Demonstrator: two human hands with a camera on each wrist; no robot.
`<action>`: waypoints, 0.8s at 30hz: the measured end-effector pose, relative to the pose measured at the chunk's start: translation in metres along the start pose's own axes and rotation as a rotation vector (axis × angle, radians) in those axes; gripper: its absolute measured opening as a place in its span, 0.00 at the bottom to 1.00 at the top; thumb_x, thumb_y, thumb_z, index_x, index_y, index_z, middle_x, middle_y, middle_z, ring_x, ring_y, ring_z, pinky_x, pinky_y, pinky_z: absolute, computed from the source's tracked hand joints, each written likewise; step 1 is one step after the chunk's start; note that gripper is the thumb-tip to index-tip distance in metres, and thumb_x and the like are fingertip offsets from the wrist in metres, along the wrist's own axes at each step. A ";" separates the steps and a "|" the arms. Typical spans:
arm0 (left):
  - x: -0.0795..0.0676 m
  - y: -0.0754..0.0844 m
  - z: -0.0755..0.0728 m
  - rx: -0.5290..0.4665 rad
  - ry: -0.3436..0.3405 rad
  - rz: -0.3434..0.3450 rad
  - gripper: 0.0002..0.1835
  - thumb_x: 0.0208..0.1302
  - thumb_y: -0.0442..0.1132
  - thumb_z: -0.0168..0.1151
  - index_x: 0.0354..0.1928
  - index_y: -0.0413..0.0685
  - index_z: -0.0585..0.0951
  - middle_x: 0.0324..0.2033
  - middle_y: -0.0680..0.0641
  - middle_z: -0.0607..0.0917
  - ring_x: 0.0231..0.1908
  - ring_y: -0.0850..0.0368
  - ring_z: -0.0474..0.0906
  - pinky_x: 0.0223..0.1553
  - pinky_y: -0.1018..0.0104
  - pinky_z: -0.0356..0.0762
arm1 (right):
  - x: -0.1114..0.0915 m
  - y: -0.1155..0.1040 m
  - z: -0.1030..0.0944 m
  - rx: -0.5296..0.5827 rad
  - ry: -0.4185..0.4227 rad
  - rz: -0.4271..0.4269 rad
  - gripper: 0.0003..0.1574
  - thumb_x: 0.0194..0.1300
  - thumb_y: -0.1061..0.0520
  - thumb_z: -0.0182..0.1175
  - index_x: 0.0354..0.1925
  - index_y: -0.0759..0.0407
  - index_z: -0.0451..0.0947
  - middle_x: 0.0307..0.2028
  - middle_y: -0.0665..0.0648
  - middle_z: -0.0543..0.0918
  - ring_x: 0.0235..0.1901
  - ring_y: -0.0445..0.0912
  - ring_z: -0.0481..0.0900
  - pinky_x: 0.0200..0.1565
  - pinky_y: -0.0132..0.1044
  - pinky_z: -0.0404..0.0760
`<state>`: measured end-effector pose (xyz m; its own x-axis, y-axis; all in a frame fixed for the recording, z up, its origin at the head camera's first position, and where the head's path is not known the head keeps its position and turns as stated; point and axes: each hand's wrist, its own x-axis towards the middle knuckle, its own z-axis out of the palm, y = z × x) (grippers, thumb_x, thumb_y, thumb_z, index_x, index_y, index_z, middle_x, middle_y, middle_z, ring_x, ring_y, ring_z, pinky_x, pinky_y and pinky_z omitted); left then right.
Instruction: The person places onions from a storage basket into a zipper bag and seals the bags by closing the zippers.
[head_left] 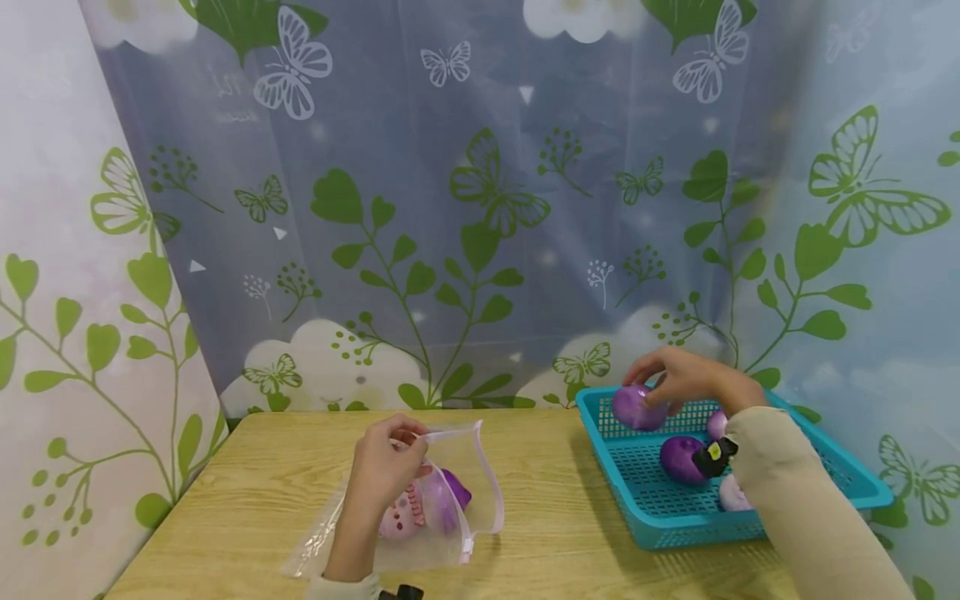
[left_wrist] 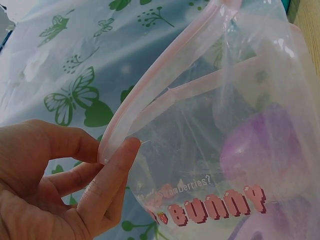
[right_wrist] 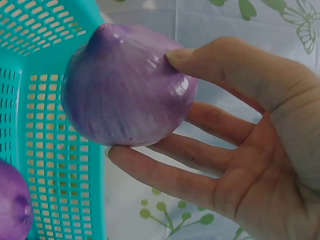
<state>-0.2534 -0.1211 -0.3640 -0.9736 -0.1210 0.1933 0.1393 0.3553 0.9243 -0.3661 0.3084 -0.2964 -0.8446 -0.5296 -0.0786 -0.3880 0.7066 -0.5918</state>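
Observation:
My left hand (head_left: 386, 458) pinches the pink-edged mouth of a clear zip bag (head_left: 442, 546) between thumb and fingers. The bag's mouth gapes open in the left wrist view, and red "BUNNY" lettering (left_wrist: 215, 207) shows on its film. Inside the bag lies a purple onion (left_wrist: 265, 145), seen through the plastic, with more purple below it. Over the far left corner of a teal basket (head_left: 652, 533), my right hand (head_left: 690, 379) holds a shiny purple onion (right_wrist: 127, 90), its thumb on one side and fingertips underneath.
A darker purple onion (head_left: 678, 460) sits in the basket, with paler round ones (head_left: 733, 493) near it, partly covered by the right sleeve (head_left: 787, 475). Bag and basket stand apart on a wooden table (head_left: 547, 500). A patterned curtain (head_left: 450, 292) hangs behind.

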 end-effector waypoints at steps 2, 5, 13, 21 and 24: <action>0.000 0.000 0.000 0.001 -0.001 -0.002 0.08 0.65 0.29 0.60 0.43 0.37 0.85 0.37 0.40 0.80 0.25 0.55 0.82 0.33 0.59 0.92 | 0.003 -0.004 0.002 0.012 0.000 -0.003 0.26 0.62 0.63 0.68 0.59 0.66 0.80 0.59 0.75 0.80 0.52 0.62 0.86 0.36 0.48 0.93; 0.000 0.000 0.000 0.003 0.000 -0.003 0.08 0.65 0.29 0.60 0.43 0.37 0.85 0.37 0.40 0.80 0.25 0.55 0.82 0.33 0.59 0.92 | 0.007 -0.011 0.005 0.026 -0.003 -0.012 0.26 0.61 0.63 0.68 0.58 0.65 0.81 0.59 0.74 0.80 0.52 0.62 0.87 0.37 0.48 0.93; 0.000 0.000 -0.001 0.002 -0.001 -0.003 0.08 0.65 0.29 0.60 0.43 0.37 0.85 0.37 0.40 0.80 0.26 0.54 0.81 0.33 0.59 0.92 | 0.018 -0.028 0.016 0.016 -0.014 -0.041 0.26 0.62 0.62 0.68 0.59 0.63 0.81 0.59 0.72 0.81 0.53 0.60 0.87 0.37 0.45 0.93; 0.000 -0.001 -0.001 0.000 0.000 0.002 0.08 0.64 0.30 0.60 0.43 0.37 0.85 0.37 0.41 0.80 0.27 0.54 0.81 0.33 0.60 0.92 | 0.029 -0.041 0.027 0.021 -0.022 -0.072 0.26 0.60 0.63 0.69 0.58 0.64 0.82 0.59 0.72 0.81 0.51 0.60 0.87 0.38 0.46 0.93; 0.001 -0.001 -0.001 -0.003 0.001 0.001 0.08 0.64 0.29 0.60 0.43 0.37 0.85 0.36 0.41 0.80 0.27 0.54 0.81 0.33 0.60 0.92 | 0.034 -0.045 0.031 0.015 -0.023 -0.100 0.26 0.60 0.63 0.70 0.57 0.64 0.83 0.58 0.71 0.82 0.51 0.61 0.88 0.37 0.45 0.93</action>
<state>-0.2539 -0.1222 -0.3643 -0.9733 -0.1212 0.1949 0.1414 0.3523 0.9251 -0.3661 0.2442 -0.2977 -0.7931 -0.6080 -0.0370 -0.4640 0.6424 -0.6099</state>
